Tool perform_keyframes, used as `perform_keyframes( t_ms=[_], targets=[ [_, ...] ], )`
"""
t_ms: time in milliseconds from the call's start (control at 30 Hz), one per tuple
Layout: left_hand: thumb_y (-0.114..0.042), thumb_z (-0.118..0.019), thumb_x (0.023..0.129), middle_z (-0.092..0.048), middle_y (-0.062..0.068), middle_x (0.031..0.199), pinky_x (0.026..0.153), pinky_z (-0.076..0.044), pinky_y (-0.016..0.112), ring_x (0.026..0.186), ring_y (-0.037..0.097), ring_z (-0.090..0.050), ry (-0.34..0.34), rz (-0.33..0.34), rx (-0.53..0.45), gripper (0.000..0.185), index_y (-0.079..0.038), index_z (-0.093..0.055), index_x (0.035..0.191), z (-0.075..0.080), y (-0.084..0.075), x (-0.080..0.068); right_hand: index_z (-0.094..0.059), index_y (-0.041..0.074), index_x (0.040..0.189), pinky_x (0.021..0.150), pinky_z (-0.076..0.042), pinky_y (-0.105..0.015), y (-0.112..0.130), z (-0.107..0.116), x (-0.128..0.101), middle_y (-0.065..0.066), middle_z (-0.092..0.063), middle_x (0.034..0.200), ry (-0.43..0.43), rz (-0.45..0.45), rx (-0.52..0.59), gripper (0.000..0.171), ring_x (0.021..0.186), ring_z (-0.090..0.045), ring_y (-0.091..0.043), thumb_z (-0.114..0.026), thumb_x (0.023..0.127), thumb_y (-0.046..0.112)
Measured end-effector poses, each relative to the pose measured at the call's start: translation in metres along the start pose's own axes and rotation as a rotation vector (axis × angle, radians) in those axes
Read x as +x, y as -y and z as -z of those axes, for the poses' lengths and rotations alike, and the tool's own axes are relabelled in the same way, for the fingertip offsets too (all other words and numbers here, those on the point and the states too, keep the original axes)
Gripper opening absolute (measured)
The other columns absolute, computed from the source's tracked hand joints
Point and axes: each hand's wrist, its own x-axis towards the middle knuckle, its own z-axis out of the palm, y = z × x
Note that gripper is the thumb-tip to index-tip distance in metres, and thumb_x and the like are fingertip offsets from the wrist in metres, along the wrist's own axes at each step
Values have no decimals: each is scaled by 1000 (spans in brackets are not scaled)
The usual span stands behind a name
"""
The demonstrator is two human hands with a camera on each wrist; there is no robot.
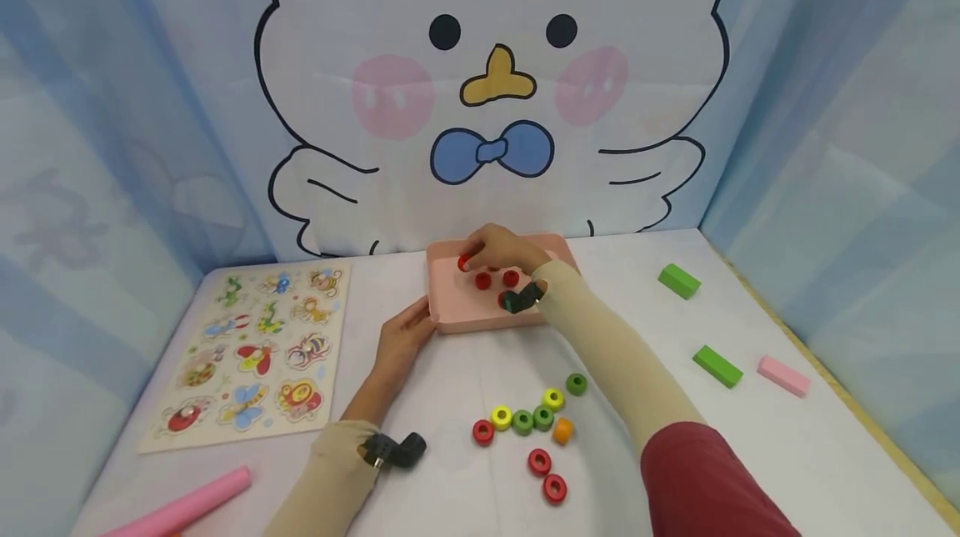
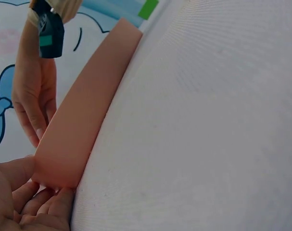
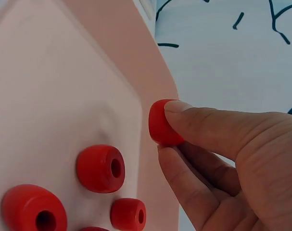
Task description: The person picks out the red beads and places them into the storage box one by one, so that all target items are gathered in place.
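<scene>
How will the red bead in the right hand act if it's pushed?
The red bead pinched by the right hand would probably roll on its rounded side. It looks stiff, with no visible dent where it's held. Its smooth-looking surface might feel slightly slippery.

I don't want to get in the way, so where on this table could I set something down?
Bare table lies between the pink tray and the farther green block, and between the red sleeve and the pink block. It's crowded in front of the tray, where loose beads lie, and inside it by the right hand.
</scene>
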Motion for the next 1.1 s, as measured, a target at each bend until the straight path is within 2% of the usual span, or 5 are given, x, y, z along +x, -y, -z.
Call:
perform_keyframes(
  t_ms=[200, 500, 633, 833, 1100],
  targets=[
    [-3, -64, 93, -51, 17, 142, 101, -45, 25, 130, 23, -48, -2, -22, -13, 50, 1, -50, 141, -2, -1, 0, -71, 11, 116, 88, -54, -44, -2, 2, 13, -5, -64, 109, -21, -47, 6, 27, 94, -58, -29, -73, 89, 17],
    [-6, -65, 93, -50, 17, 142, 102, -44, 29, 131, 25, -47, 34, -7, -1, 51, 1, -50, 141, -12, 19, -6, -70, 9, 117, 71, -52, -32, -25, -16, 15, -7, -64, 107, -40, -111, -87, 29, 84, -56, -24, -72, 90, 19],
    [-8, -65, 94, -50, 17, 143, 103, -44, 30, 131, 26, -47, 42, 5, 22, 51, 0, -50, 142, -13, 22, -9, -68, 7, 122, 76, -51, -29, -28, -23, 14, -7, -63, 110, -20, -115, -99, 34, 91, -57, -24, -71, 91, 20],
    [-8, -65, 94, -52, 17, 141, 104, -43, 30, 131, 25, -48, 27, -42, 37, 49, 1, -51, 141, -7, 17, -6, -67, 7, 121, 74, -52, -30, -24, -25, 21, -8, -62, 107, -37, -107, -81, 32, 89, -58, -25, -70, 91, 19],
    [-7, -66, 93, -52, 18, 140, 103, -43, 29, 131, 26, -48, 10, -76, 52, 50, 3, -51, 140, 3, 8, 3, -57, 11, 135, 95, -51, -37, -10, -17, 25, -8, -59, 127, -32, -21, -94, 46, 106, -56, -25, -69, 93, 22]
  ],
)
